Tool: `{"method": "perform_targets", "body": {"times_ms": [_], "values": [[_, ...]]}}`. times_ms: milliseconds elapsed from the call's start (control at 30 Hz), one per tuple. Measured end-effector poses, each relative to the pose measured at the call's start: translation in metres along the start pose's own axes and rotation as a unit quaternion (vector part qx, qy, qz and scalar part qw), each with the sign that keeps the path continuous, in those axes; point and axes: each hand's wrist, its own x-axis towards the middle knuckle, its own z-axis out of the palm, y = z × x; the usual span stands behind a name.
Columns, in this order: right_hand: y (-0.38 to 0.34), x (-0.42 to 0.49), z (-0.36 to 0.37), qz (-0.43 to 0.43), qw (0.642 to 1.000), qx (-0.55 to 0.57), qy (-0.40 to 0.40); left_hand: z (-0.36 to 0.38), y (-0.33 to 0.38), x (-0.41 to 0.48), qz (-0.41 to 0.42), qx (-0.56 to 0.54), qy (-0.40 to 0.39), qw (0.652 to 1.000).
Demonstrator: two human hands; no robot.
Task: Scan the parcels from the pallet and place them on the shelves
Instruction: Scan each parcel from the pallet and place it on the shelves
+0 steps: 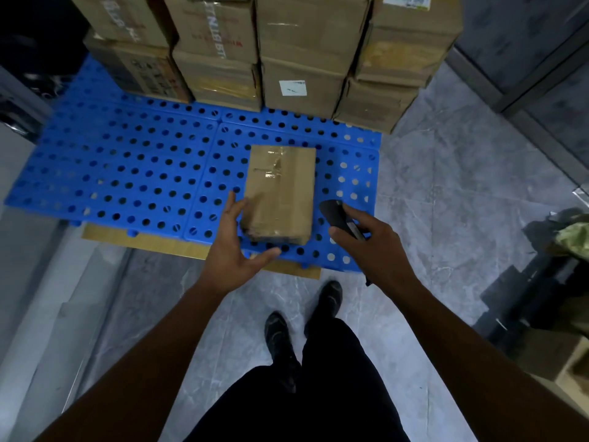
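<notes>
The parcel (280, 193) looks light and stiff; the open left hand (232, 247) is beside it, the right hand (369, 247) grips the scanner (338, 215).

Small parcel (280, 193): brown cardboard, sealed with clear tape, near left corner scuffed dark. It lies flat on the pallet (127, 167) toward the front right, long side running away from the person.

Pallet: blue plastic panels joined edge to edge, pierced with round holes.

Stacked boxes (302, 43): brown cartons in four columns along the pallet's back edge; one bears a white label.

Scanner (338, 215): black, gripped in the right hand (376, 247), just right of the small parcel.
</notes>
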Motion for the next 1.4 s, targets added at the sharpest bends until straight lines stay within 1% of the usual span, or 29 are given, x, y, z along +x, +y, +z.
{"method": "perform_targets", "body": {"times_ms": [67, 100, 133, 200, 300, 367, 433, 500, 567, 633, 700, 800, 867, 933, 1033, 1100, 1167, 1267, 1400], "values": [[-0.002, -0.001, 0.002, -0.002, 1.000, -0.001, -0.004, 0.003, 0.003, 0.003, 0.026, 0.069, 0.016, 0.997], [-0.003, -0.001, 0.004, -0.002, 1.000, -0.001, -0.005, 0.005, 0.006, 0.006, 0.026, 0.100, 0.020, 0.994], [-0.004, -0.002, 0.006, -0.002, 1.000, -0.001, -0.005, 0.008, 0.008, 0.009, 0.018, 0.122, 0.024, 0.992], [-0.005, -0.003, 0.010, 0.001, 1.000, -0.006, -0.003, 0.013, 0.010, 0.015, -0.004, 0.130, 0.045, 0.990], [-0.006, -0.004, 0.012, 0.001, 1.000, -0.018, -0.001, 0.018, 0.007, 0.016, -0.030, 0.067, 0.087, 0.993], [-0.007, -0.005, 0.012, -0.003, 1.000, -0.019, 0.001, 0.017, 0.003, 0.013, -0.047, -0.001, 0.082, 0.996], [-0.009, -0.006, 0.012, -0.009, 1.000, -0.018, 0.002, 0.016, -0.005, 0.007, -0.043, -0.036, 0.058, 0.997], [-0.013, -0.007, 0.012, -0.019, 0.999, -0.026, 0.003, 0.013, -0.013, -0.001, -0.031, -0.045, 0.049, 0.997], [-0.017, -0.007, 0.013, -0.030, 0.999, -0.036, 0.002, 0.010, -0.015, -0.004, -0.025, -0.032, 0.068, 0.997], [-0.022, -0.005, 0.015, -0.038, 0.998, -0.047, -0.007, 0.007, -0.012, -0.002, 0.003, -0.024, 0.096, 0.995], [-0.028, -0.002, 0.016, -0.050, 0.997, -0.064, -0.019, 0.004, -0.007, 0.003, 0.021, -0.049, 0.109, 0.993], [-0.044, 0.004, 0.014, -0.064, 0.991, -0.110, -0.050, 0.001, -0.004, 0.010, -0.011, -0.070, 0.109, 0.992], [-0.059, 0.007, 0.009, -0.089, 0.975, -0.181, -0.092, 0.002, -0.005, 0.012, -0.020, -0.064, 0.109, 0.992], [-0.073, 0.007, 0.002, -0.110, 0.947, -0.272, -0.128, 0.004, -0.003, 0.013, -0.035, -0.049, 0.112, 0.992], [-0.091, 0.003, -0.009, -0.106, 0.905, -0.383, -0.154, 0.005, 0.004, 0.012, -0.057, -0.024, 0.124, 0.990], [-0.101, -0.001, -0.018, -0.107, 0.880, -0.432, -0.165, 0.002, 0.009, 0.011, -0.051, -0.013, 0.131, 0.990], [-0.110, -0.005, -0.025, -0.120, 0.867, -0.455, -0.161, -0.004, 0.014, 0.009, -0.021, 0.015, 0.138, 0.990], [-0.120, -0.010, -0.035, -0.151, 0.862, -0.460, -0.150, -0.013, 0.018, 0.003, 0.028, 0.052, 0.147, 0.987], [-0.124, -0.014, -0.041, -0.207, 0.848, -0.463, -0.156, -0.022, 0.033, -0.015, 0.049, 0.080, 0.171, 0.981]]}}
